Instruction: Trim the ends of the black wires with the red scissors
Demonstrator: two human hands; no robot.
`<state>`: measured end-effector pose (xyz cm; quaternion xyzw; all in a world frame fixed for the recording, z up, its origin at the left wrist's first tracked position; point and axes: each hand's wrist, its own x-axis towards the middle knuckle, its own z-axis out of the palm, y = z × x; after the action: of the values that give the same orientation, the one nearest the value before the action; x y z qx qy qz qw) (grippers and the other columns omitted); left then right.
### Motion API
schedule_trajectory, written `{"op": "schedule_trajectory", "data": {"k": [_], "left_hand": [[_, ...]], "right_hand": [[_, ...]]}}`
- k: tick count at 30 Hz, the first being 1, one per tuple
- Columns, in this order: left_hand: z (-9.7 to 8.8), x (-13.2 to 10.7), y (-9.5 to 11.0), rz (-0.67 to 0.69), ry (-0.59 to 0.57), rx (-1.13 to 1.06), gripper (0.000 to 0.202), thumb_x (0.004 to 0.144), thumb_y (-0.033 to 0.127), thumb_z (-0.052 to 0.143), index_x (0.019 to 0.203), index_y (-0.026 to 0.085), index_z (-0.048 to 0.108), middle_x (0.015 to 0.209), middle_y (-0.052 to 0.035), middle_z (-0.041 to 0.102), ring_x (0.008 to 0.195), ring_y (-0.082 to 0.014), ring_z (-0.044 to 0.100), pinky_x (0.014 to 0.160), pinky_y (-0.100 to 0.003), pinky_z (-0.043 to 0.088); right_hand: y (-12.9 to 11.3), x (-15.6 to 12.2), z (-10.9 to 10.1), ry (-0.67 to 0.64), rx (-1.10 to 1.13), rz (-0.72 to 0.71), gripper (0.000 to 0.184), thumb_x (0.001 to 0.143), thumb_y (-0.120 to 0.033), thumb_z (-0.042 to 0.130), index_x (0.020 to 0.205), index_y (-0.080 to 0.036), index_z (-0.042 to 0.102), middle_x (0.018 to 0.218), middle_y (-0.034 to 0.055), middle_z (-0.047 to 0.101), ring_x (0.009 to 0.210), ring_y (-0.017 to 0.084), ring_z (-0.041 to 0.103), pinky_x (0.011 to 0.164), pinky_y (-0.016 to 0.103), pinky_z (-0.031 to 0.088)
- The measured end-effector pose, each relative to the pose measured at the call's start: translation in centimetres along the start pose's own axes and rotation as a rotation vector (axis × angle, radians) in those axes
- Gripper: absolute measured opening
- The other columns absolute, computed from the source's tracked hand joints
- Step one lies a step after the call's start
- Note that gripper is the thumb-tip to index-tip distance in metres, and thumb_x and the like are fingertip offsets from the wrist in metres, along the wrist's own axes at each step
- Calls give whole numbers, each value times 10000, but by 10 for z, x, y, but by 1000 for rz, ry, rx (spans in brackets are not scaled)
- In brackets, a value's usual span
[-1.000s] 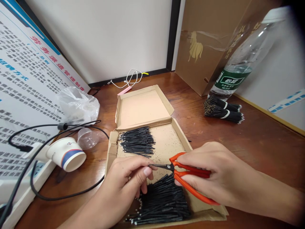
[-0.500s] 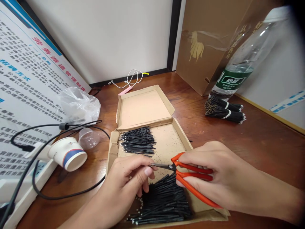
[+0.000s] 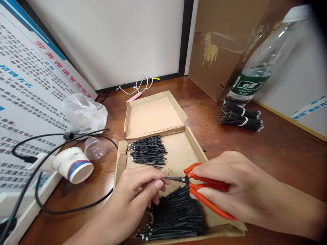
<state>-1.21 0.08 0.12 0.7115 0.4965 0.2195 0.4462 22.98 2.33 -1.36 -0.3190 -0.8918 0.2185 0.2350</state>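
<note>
My right hand [image 3: 230,183] grips orange-handled scissors [image 3: 204,189], whose short dark blades point left. My left hand [image 3: 138,194] is pinched at the blade tips, thumb against fingers, holding something thin that I cannot make out. Both hands hover over a flat open cardboard box [image 3: 186,149]. A large heap of black wire pieces [image 3: 176,214] lies in the box's near end, under my hands. A smaller, neater pile of black wire pieces [image 3: 148,151] lies at the box's far left. Black specks dot the box floor.
Two tied bundles of black wires [image 3: 240,117] lie by a plastic water bottle [image 3: 258,64] and a brown paper bag [image 3: 217,51] at the right. At the left are a tipped paper cup [image 3: 74,166], black cables [image 3: 51,204], a plastic bag [image 3: 84,112] and a printed board [image 3: 28,92].
Barely anything differs. My hands and the scissors have stayed in place over the box, with the blades still at my left fingertips.
</note>
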Motion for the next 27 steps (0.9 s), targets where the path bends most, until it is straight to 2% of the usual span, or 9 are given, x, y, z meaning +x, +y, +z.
{"op": "schedule_trajectory", "data": {"k": [6,11,20,24,27], "left_hand": [[0,-1,0,-17,6,11,282,993,287,463,860,153,672,697,-35,628,619,-145,588,586,-243,479],[-1,-2,2,-16,6,49,289,991,278,460,819,158,659,685,-35,629,640,-154,584,581,-244,462],[-1,0,2,-6,-4,58,288,996,271,447,852,155,668,714,-41,638,657,-156,587,603,-251,469],[0,1,2,-6,8,46,282,989,274,461,838,152,665,676,-35,625,636,-156,591,571,-242,473],[1,1,0,-28,19,-41,284,985,288,467,832,140,655,651,-34,626,564,-144,593,532,-238,489]], "right_hand": [[-1,1,0,36,-2,44,217,842,-153,582,643,-199,509,520,-70,435,462,94,353,558,270,344],[-5,0,1,10,67,77,180,867,-174,576,689,-199,568,545,-57,507,491,106,415,585,274,361],[0,1,0,4,47,21,217,851,-122,549,654,-193,493,544,-74,423,486,85,345,564,250,310],[-1,2,1,6,31,48,183,851,-137,561,682,-201,532,539,-71,450,477,94,366,571,264,333],[-3,2,1,15,55,86,169,853,-167,590,693,-209,554,532,-62,492,465,107,400,569,283,358]]}}
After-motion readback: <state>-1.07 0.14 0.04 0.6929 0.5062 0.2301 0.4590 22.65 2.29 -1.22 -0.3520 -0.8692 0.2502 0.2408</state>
